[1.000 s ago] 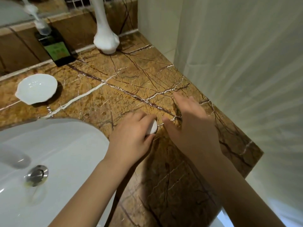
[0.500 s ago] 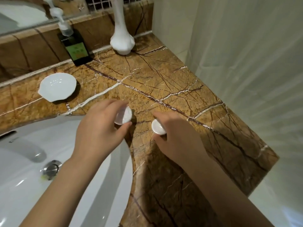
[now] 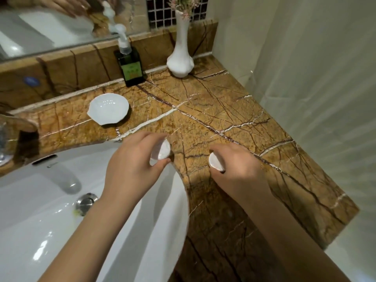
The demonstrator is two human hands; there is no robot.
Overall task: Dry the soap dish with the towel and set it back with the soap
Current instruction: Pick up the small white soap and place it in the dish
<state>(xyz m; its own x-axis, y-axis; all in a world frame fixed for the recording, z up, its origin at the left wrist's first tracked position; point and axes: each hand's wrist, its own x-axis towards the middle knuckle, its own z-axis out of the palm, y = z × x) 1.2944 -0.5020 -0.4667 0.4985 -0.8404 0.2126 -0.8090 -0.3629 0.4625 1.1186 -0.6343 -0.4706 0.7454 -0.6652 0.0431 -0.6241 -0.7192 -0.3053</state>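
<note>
Since a second ago, both hands have drawn apart and each now carries a small white round soap, where earlier they met over one spot on the counter.

Head view: the left hand (image 3: pixel 132 165) hangs over the right rim of the white sink (image 3: pixel 50 231), fingers and thumb pinched around a white soap piece (image 3: pixel 161 152) that shows at the hand's 2 o'clock edge, tilted up on its side. The right hand (image 3: pixel 242 169) is low over the brown marble counter (image 3: pixel 213 110), whether touching it cannot be told; it is curled around a second soap piece (image 3: pixel 216 162) that peeks out at the hand's 9 o'clock side, between thumb and forefinger. The two pieces are apart, with bare marble between them.

From the left hand, the soap dish (image 3: pixel 108 111), white, shell-shaped and with nothing in it, lies at about 11 o'clock, well apart from both hands, on the counter near the back ledge. Behind it at 1 o'clock stands a dark pump bottle (image 3: pixel 131 67) with a green label, and further right a white vase (image 3: pixel 180 55) with pale flowers. A mirror (image 3: pixel 61 25) runs along the back, and a pale curtain (image 3: pixel 325 98) hangs beside the counter's right edge. The sink's metal drain (image 3: pixel 86 201) shows below the left forearm.
</note>
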